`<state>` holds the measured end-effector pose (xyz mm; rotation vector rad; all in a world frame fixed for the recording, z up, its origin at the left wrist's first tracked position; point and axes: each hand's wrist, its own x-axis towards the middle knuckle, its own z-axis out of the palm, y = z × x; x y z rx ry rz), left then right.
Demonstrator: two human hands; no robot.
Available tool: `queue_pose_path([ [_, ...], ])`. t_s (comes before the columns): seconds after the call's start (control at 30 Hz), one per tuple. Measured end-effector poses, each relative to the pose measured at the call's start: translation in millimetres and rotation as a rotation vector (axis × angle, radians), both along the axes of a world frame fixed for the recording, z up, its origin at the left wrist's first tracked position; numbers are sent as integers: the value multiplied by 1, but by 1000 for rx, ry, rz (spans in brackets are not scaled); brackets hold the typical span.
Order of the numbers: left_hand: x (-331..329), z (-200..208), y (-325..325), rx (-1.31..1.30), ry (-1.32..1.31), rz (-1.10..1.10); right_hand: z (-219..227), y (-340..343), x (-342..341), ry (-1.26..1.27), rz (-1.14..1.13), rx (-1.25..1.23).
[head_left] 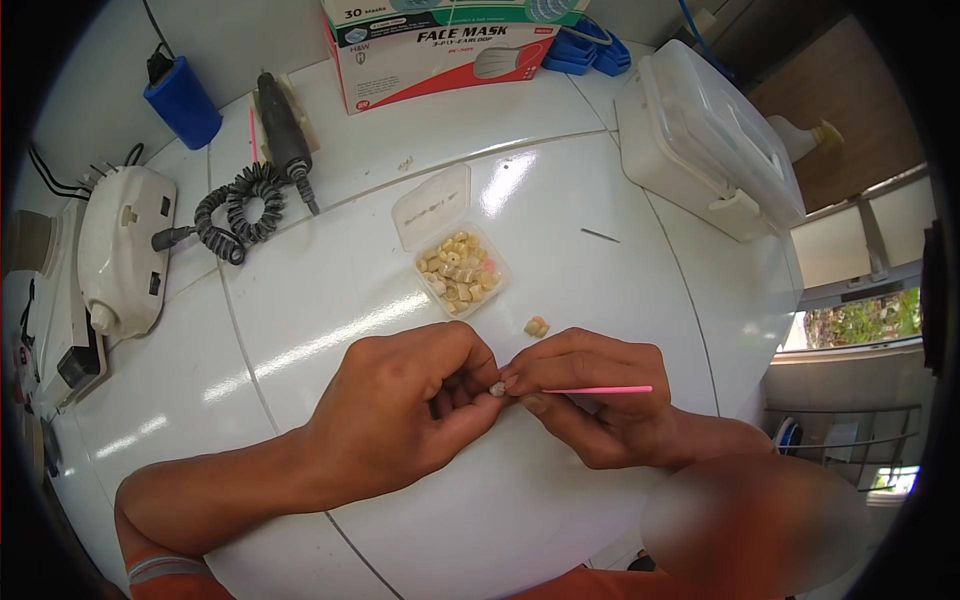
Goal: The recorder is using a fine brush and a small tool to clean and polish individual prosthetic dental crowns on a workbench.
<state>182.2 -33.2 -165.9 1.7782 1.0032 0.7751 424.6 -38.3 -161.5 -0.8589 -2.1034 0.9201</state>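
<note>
Tabletop (580, 290), box (503, 278) of tooth-like pieces (462, 268)

Orange L sleeve (182, 587) w/ 1 grey band (168, 568) nr hem; L hand (415, 395) & R hand (600, 395) bare.

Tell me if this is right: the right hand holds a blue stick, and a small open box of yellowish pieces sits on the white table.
Wrong colour: the head view shows the right hand holding a pink stick, not a blue one. The small open box of yellowish pieces does sit on the white table.
</note>
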Motion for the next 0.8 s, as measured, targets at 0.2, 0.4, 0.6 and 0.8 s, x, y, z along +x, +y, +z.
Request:
queue_pose_path([
  [0.2, -1, 1, 1, -5, -12, 0, 4, 2, -2, 3, 14, 5],
  [0.4, 2, 2, 1, -17, -14, -7, 11, 18, 16, 297, -262, 69],
  [0.6, 0, -2, 1, -35, -25, -20, 19, 59, 52, -160, -630, 94],
  [0.8, 2, 0, 1, -9, -6, -16, -5, 71, 66, -548, -682, 324],
])
